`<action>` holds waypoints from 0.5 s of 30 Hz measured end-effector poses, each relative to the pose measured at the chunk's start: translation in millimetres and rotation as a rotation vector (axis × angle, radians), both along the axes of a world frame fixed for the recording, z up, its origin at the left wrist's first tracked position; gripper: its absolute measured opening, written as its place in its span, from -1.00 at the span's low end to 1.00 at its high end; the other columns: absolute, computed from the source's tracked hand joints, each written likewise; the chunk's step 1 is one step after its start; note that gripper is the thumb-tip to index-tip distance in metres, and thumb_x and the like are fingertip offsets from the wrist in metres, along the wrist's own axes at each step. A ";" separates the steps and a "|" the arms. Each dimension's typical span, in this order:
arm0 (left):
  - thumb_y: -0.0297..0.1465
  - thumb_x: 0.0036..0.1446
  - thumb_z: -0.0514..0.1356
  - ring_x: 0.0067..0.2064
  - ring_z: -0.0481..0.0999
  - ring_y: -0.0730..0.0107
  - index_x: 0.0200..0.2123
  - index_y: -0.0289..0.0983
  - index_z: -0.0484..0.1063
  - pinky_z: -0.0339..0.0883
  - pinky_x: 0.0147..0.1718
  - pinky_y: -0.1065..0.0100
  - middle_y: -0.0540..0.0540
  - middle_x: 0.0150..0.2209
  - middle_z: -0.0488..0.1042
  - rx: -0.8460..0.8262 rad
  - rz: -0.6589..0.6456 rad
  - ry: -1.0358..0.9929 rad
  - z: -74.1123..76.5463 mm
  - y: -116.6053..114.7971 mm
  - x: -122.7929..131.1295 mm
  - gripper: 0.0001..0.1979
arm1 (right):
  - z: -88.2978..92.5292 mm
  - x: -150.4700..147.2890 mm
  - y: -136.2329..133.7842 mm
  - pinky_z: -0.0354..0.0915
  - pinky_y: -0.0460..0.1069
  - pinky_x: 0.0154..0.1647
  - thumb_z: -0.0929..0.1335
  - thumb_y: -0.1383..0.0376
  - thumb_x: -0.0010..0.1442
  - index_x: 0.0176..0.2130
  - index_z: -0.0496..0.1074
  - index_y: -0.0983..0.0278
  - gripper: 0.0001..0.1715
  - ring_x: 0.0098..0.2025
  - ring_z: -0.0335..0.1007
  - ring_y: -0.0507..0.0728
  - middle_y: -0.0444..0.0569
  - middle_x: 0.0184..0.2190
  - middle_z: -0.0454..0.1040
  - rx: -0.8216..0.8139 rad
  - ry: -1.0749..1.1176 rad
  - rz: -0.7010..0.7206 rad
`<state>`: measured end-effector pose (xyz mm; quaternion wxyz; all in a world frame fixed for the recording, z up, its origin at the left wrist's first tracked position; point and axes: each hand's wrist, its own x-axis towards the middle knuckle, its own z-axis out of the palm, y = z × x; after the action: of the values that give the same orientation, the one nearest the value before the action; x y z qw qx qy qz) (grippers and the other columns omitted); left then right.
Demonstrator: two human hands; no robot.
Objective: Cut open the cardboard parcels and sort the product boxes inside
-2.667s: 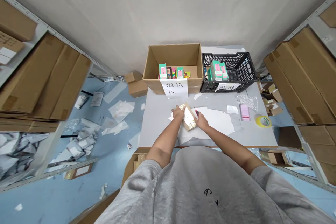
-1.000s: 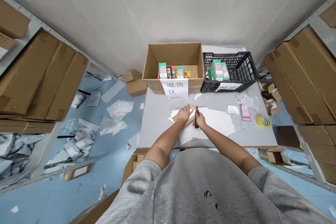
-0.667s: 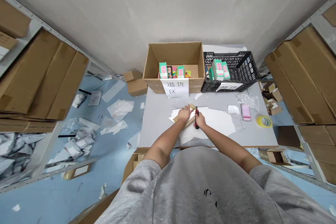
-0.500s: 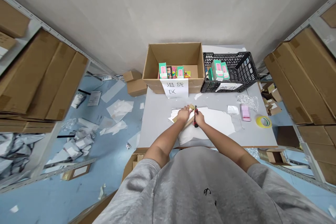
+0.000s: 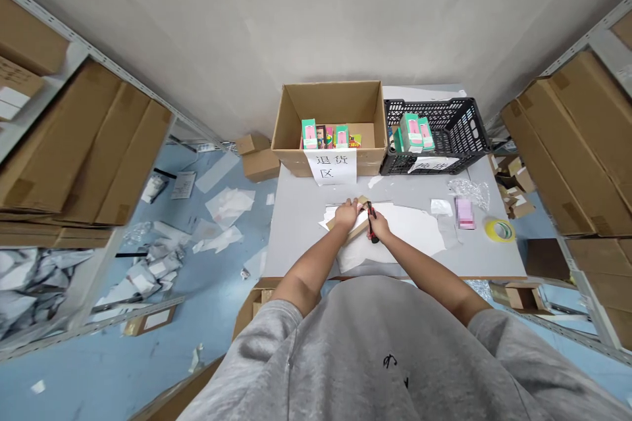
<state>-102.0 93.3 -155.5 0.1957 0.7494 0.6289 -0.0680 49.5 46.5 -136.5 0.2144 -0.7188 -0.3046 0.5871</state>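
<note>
My left hand (image 5: 346,213) is closed on a small brown cardboard package (image 5: 357,230), pressing it against the white sheets on the table; much of the package is hidden under the fingers. In my right hand (image 5: 380,227) is a black and red utility knife (image 5: 372,229), its front end against the package's right side near the far end. Whether the blade has gone into the cardboard is too small to tell. White papers (image 5: 409,227) lie flat beneath both hands on the grey table (image 5: 296,223).
Behind the work stand a cardboard box (image 5: 296,161) and a black crate (image 5: 459,158), both holding green and pink boxes and bearing paper signs. To the right lie a pink package (image 5: 465,212), bubble wrap (image 5: 474,191) and a yellow tape roll (image 5: 500,230). Shelves with cartons (image 5: 89,145) flank me.
The knife has turned from nearly upright to a slant, its front end leaning left. My right hand has shifted slightly right and down. My left hand keeps its hold on the package.
</note>
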 end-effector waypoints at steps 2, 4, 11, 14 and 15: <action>-0.07 0.63 -0.01 0.22 0.56 -0.11 0.55 -0.31 0.25 0.40 0.16 0.08 -0.44 0.26 0.50 0.051 -0.023 -0.023 -4.5 -1.7 -1.7 -0.36 | -4.5 15.1 -4.8 0.39 -0.08 -0.58 0.23 0.01 0.65 0.08 0.36 0.19 -0.67 -0.66 0.42 0.12 -0.28 -0.64 0.35 0.013 -0.005 -0.010; 0.00 0.58 0.07 0.28 0.50 -0.17 0.55 -0.35 0.24 0.33 0.26 0.04 -0.47 0.26 0.49 0.103 -0.094 -0.065 -10.5 -5.4 -4.4 -0.28 | -7.7 30.5 -2.9 0.39 -0.08 -0.56 0.24 -0.05 0.63 0.07 0.36 0.17 -0.63 -0.65 0.42 0.09 -0.28 -0.59 0.38 0.054 -0.059 -0.025; 0.14 0.44 0.22 0.31 0.43 -0.20 0.54 -0.39 0.22 0.20 0.33 0.00 -0.50 0.32 0.43 0.184 -0.347 -0.188 -20.8 -10.3 -18.9 -0.10 | -20.4 46.7 43.7 0.43 -0.07 -0.43 0.60 -0.07 0.27 0.14 0.45 0.19 -0.35 -0.47 0.53 0.08 -0.11 -0.27 0.63 0.096 -0.340 0.250; 0.17 0.33 0.32 0.34 0.37 -0.23 0.49 -0.34 0.30 0.15 0.35 -0.01 -0.47 0.35 0.39 0.227 -0.388 -0.246 -18.1 -15.3 -19.7 -0.08 | -29.4 44.9 58.4 0.43 -0.06 -0.42 0.65 -0.04 0.18 0.16 0.47 0.22 -0.26 -0.41 0.58 0.10 -0.01 -0.13 0.67 0.078 -0.384 0.295; 0.17 0.29 0.36 0.33 0.37 -0.23 0.45 -0.32 0.34 0.15 0.35 -0.02 -0.45 0.34 0.39 0.231 -0.387 -0.253 -17.2 -18.5 -18.0 -0.09 | -32.2 44.4 61.5 0.43 -0.06 -0.41 0.66 -0.02 0.16 0.16 0.48 0.23 -0.26 -0.37 0.60 0.11 0.02 -0.11 0.68 0.075 -0.402 0.301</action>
<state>-120.0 74.8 -172.7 0.1694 0.8756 0.4480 0.0624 93.9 108.0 -168.8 0.0863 -0.7592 -0.4662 0.4459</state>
